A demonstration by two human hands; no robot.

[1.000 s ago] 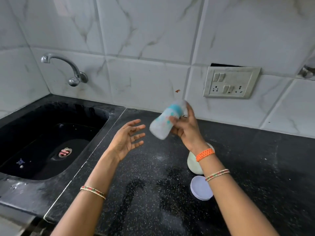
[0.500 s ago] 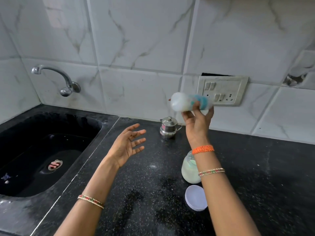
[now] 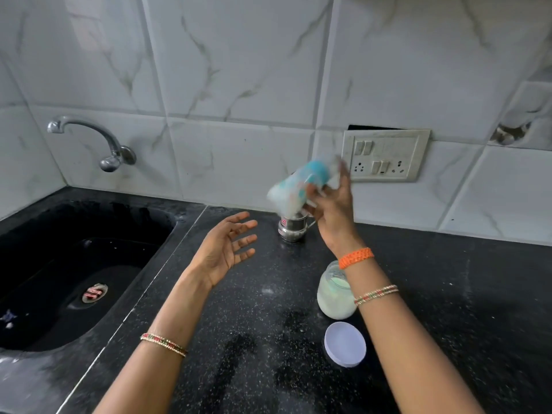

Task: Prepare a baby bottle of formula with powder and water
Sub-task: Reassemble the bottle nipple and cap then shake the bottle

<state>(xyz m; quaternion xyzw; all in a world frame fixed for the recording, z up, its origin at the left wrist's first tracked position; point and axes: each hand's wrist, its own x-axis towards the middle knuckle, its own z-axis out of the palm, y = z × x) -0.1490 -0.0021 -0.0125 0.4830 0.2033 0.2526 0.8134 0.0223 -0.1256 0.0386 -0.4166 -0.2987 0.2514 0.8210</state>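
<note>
My right hand (image 3: pixel 333 204) grips a baby bottle (image 3: pixel 298 186) with a blue collar and milky white contents, held tilted in the air above the counter and blurred by motion. My left hand (image 3: pixel 227 249) hovers open beside it, palm turned toward the bottle, fingers spread, holding nothing. Below my right wrist stands an open glass jar of white powder (image 3: pixel 333 297), partly hidden by my forearm. Its round white lid (image 3: pixel 345 344) lies flat on the counter in front of it.
A small steel pot with a lid (image 3: pixel 291 228) stands by the wall behind the bottle. A black sink (image 3: pixel 74 264) with a wall tap (image 3: pixel 98 138) is on the left. A switch-and-socket plate (image 3: pixel 385 155) sits on the tiled wall. The counter (image 3: pixel 448 294) is black speckled stone.
The bottle has swung from lying level up near the socket plate down to a tilted pose lower and further left. My left hand stayed open in the same place.
</note>
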